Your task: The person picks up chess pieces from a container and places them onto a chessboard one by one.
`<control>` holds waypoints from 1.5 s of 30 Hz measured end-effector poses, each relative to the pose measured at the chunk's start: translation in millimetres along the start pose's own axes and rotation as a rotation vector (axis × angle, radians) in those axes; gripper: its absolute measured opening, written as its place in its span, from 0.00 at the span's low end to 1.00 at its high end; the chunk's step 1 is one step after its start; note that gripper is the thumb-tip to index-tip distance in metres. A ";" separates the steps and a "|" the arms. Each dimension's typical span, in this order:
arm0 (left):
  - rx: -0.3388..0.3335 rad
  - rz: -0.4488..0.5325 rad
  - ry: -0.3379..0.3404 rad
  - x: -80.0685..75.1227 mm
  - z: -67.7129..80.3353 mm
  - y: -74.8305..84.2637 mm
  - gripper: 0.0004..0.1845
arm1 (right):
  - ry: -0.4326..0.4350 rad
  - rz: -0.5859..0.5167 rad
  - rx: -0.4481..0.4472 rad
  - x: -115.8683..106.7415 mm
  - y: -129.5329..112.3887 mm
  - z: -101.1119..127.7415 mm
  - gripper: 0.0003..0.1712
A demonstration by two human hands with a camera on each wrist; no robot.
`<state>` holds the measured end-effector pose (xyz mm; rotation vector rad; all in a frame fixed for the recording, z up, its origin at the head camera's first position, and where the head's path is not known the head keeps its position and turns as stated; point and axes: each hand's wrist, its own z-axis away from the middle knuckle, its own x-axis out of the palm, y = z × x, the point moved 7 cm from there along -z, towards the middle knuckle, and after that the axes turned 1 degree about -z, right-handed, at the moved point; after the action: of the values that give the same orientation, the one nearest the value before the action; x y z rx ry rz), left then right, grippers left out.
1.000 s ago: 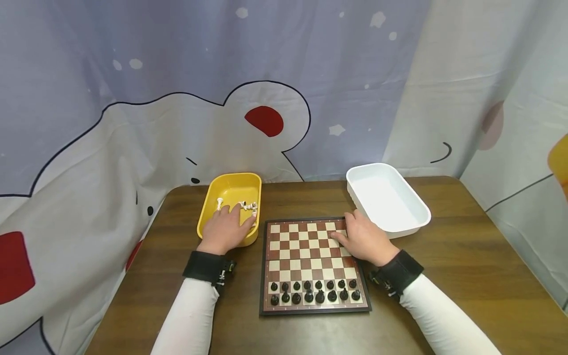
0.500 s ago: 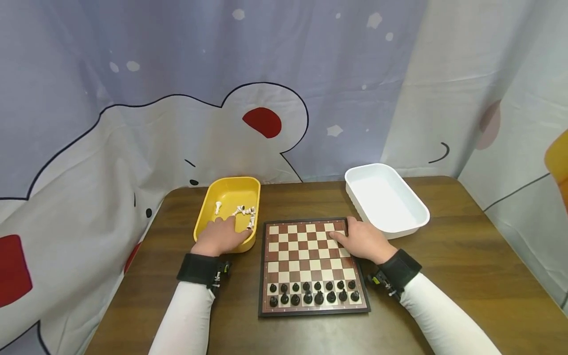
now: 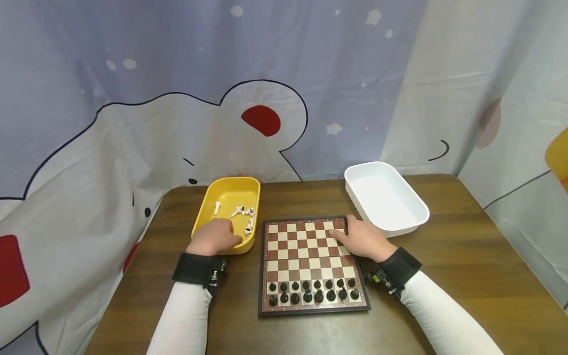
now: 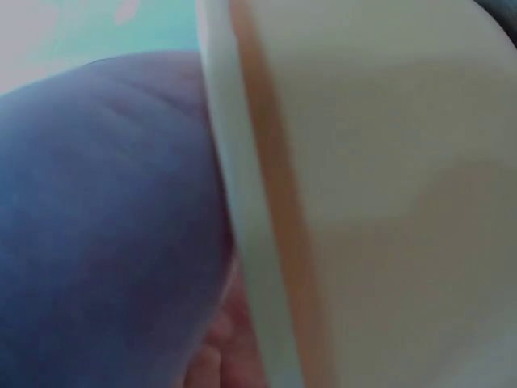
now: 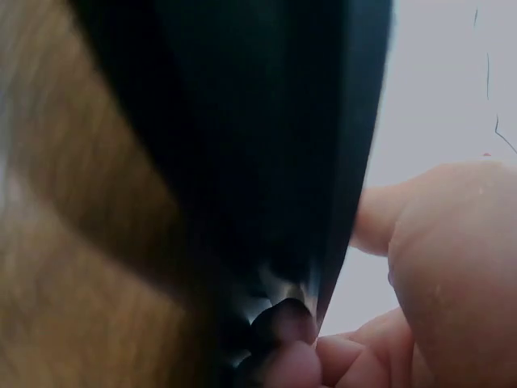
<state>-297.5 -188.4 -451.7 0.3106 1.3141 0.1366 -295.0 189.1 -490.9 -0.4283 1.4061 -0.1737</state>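
Fingers of the right hand grip the chessboard near its far right corner, thumb on top; those of the left hand, at the near end of the yellow tray, are mostly hidden, their hold impossible to tell. White pieces lie inside the tray; black pieces line the chessboard's near side.

Chessboard: alternating reddish-brown and cream squares, brown border, black outer edge. Standing pieces: solid black. Loose pieces: white with dark spots. Tray holding the loose pieces: plain yellow. Second tray: plain white. Surface: brown with darker wood grain. Backdrop cloth: lavender-blue and off-white fields, black outlines, red shapes, pale spots and stars. Sleeves: white. Wrist straps: black.
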 end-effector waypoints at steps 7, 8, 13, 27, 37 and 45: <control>0.003 -0.006 -0.019 0.0 -0.3 0.6 0.14 | -0.016 -0.052 -0.012 -0.3 2.5 1.4 0.49; 0.004 -0.008 -0.022 -0.3 -0.9 1.3 0.14 | -0.015 -0.055 -0.012 -1.4 2.9 1.5 0.49; 0.003 -0.003 -0.047 -1.1 -1.8 3.0 0.13 | -0.014 -0.061 -0.010 -3.7 4.7 0.7 0.48; 0.065 0.024 -0.139 1.3 3.5 0.6 0.11 | -0.027 -0.059 -0.010 -0.5 3.2 -2.3 0.49; 0.039 0.068 -0.171 3.2 4.0 -3.5 0.11 | -0.038 -0.064 -0.018 -1.0 0.0 -2.1 0.50; 0.074 0.101 -0.141 -0.2 3.5 -1.9 0.06 | -0.035 -0.064 -0.020 -1.0 -0.1 -2.7 0.49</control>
<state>-294.3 -190.7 -451.3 0.4425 1.1661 0.1492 -297.7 188.8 -490.1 -0.4907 1.3612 -0.2037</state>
